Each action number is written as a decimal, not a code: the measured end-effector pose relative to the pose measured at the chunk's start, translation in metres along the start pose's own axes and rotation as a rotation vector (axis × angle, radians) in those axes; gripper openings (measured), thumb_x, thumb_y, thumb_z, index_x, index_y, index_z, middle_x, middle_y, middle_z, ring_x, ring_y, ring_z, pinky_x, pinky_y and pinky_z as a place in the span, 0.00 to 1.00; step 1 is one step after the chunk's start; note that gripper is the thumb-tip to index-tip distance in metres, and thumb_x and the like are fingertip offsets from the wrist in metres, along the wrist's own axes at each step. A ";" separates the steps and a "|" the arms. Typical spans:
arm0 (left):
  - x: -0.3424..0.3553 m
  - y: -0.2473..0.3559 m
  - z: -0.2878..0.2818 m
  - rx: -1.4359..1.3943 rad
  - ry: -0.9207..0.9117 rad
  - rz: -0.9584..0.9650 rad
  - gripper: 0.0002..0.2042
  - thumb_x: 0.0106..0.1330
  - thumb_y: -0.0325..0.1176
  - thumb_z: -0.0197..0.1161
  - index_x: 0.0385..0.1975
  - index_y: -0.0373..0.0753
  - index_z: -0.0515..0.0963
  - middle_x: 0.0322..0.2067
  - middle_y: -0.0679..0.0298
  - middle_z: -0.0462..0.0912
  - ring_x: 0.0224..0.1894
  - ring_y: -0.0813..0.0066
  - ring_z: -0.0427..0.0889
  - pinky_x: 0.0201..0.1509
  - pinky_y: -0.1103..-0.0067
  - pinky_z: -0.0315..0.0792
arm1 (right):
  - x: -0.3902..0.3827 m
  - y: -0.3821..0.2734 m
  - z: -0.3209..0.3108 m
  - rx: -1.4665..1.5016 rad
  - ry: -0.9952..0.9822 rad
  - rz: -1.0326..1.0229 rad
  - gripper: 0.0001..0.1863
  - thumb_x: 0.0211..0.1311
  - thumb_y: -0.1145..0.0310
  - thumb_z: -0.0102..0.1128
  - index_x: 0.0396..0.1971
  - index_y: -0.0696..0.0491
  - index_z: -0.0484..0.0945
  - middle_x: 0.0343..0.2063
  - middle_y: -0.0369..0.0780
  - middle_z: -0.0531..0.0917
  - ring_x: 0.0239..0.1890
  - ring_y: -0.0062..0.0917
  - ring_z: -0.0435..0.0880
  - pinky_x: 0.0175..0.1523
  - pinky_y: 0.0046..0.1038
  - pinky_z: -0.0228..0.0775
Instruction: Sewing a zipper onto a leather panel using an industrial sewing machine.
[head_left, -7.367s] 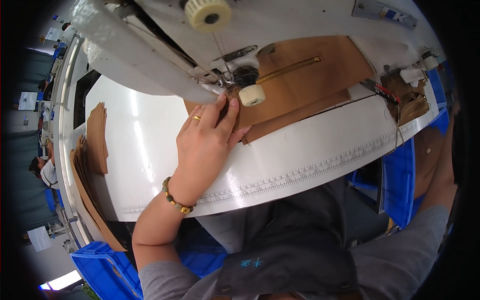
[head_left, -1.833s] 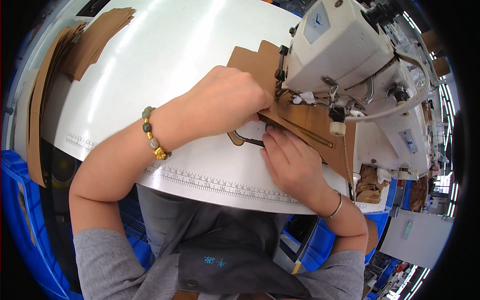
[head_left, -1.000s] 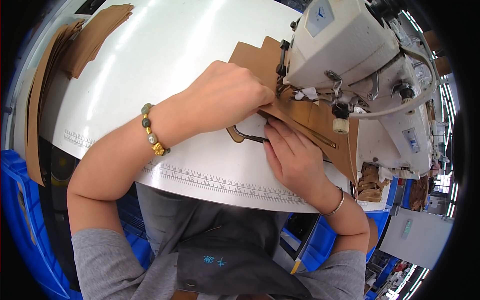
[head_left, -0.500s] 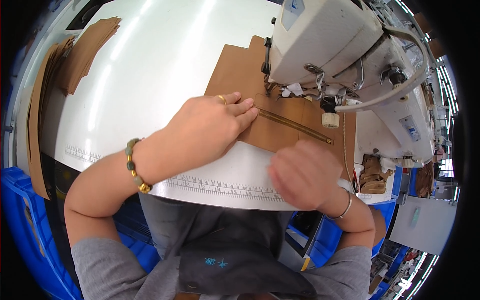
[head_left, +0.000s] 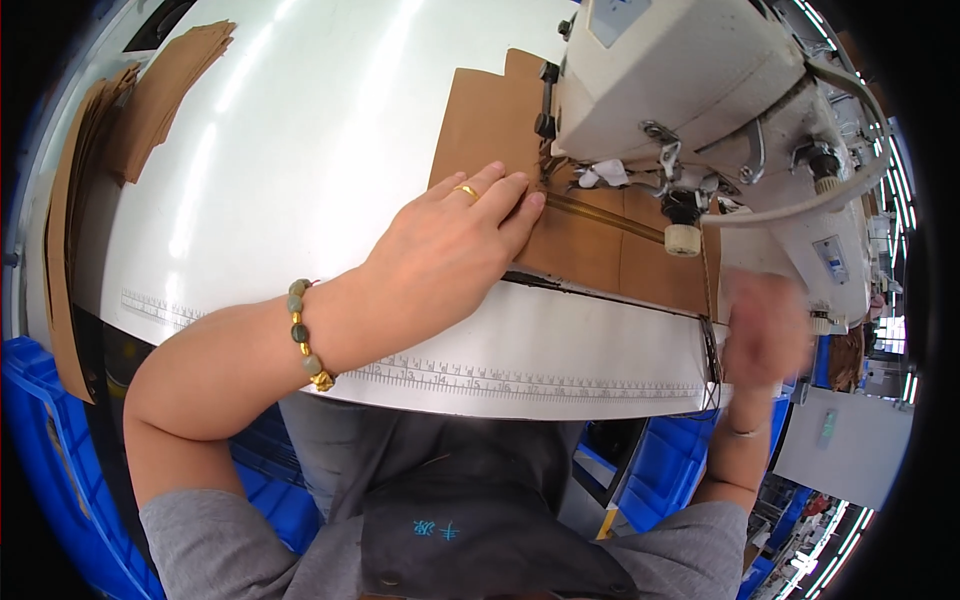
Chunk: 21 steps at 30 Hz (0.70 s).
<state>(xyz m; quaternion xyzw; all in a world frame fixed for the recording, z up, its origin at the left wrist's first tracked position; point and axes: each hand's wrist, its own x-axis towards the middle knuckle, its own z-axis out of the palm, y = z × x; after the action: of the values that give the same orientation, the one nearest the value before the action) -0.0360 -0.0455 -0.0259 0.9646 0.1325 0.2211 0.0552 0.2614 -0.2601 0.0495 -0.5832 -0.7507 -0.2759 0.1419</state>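
My left hand [head_left: 440, 245] lies spread on a brown panel [head_left: 475, 120] under the head of a white sewing machine [head_left: 660, 70], fingertips by the near end of a brass zipper [head_left: 605, 222] set in the panel. The zipper runs rightward beneath the machine's metal fittings. My right hand [head_left: 765, 325], smeared by motion, is off the panel's right end at the front of the table, beside hanging dark and pale cords [head_left: 708, 350]. What it holds, if anything, cannot be made out.
Stacks of brown cut pieces [head_left: 165, 95] lie at the table's left, with longer strips [head_left: 70, 280] along that edge. A printed ruler [head_left: 500, 385] follows the curved front edge [head_left: 520, 415]. Blue bins [head_left: 40, 380] stand lower left and below right [head_left: 655, 460].
My right hand has left the panel and swung rightward. My left hand, earlier bunched at a folded edge, has flattened and slid slightly up and right with the panel over the last half second.
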 end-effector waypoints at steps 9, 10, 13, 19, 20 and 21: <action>0.000 -0.004 0.011 -0.018 0.082 0.005 0.23 0.61 0.22 0.62 0.59 0.33 0.80 0.58 0.55 0.82 0.64 0.57 0.81 0.64 0.69 0.78 | -0.112 0.334 -0.145 0.122 0.642 1.151 0.25 0.78 0.52 0.58 0.52 0.61 0.84 0.43 0.41 0.87 0.37 0.26 0.82 0.40 0.28 0.74; -0.001 -0.004 0.012 -0.020 0.082 -0.004 0.23 0.61 0.22 0.62 0.59 0.33 0.80 0.58 0.55 0.82 0.64 0.57 0.81 0.64 0.69 0.78 | -0.135 0.337 -0.141 0.273 0.706 1.218 0.25 0.79 0.52 0.57 0.54 0.61 0.83 0.45 0.42 0.86 0.40 0.27 0.81 0.43 0.30 0.74; -0.001 -0.005 0.018 0.019 0.132 0.006 0.23 0.61 0.23 0.63 0.59 0.33 0.80 0.58 0.56 0.82 0.64 0.57 0.82 0.64 0.70 0.78 | -0.182 0.321 -0.118 0.479 0.789 1.324 0.26 0.80 0.51 0.55 0.58 0.61 0.79 0.51 0.44 0.84 0.47 0.31 0.81 0.49 0.34 0.76; 0.000 -0.004 0.022 0.050 0.127 0.010 0.21 0.63 0.24 0.63 0.58 0.33 0.81 0.59 0.56 0.82 0.63 0.59 0.82 0.66 0.71 0.77 | -0.196 0.284 -0.088 0.658 0.909 1.419 0.30 0.83 0.49 0.50 0.67 0.60 0.72 0.64 0.47 0.79 0.62 0.39 0.80 0.62 0.42 0.78; 0.001 -0.005 0.022 0.057 0.128 0.015 0.21 0.63 0.25 0.62 0.58 0.33 0.81 0.59 0.56 0.82 0.63 0.59 0.82 0.66 0.71 0.77 | -0.197 0.282 -0.085 0.637 0.840 1.393 0.31 0.83 0.49 0.49 0.69 0.60 0.71 0.66 0.47 0.78 0.64 0.41 0.80 0.64 0.44 0.79; 0.001 -0.005 0.021 0.065 0.088 0.014 0.21 0.64 0.25 0.62 0.58 0.32 0.81 0.59 0.55 0.82 0.63 0.59 0.82 0.67 0.72 0.77 | -0.200 0.281 -0.084 0.634 0.850 1.354 0.30 0.84 0.49 0.47 0.69 0.60 0.71 0.66 0.48 0.78 0.64 0.41 0.81 0.64 0.44 0.79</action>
<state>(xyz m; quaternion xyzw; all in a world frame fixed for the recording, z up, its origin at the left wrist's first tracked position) -0.0271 -0.0413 -0.0449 0.9562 0.1350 0.2593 0.0165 0.5766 -0.4210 0.0800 -0.6855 -0.1659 -0.1039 0.7013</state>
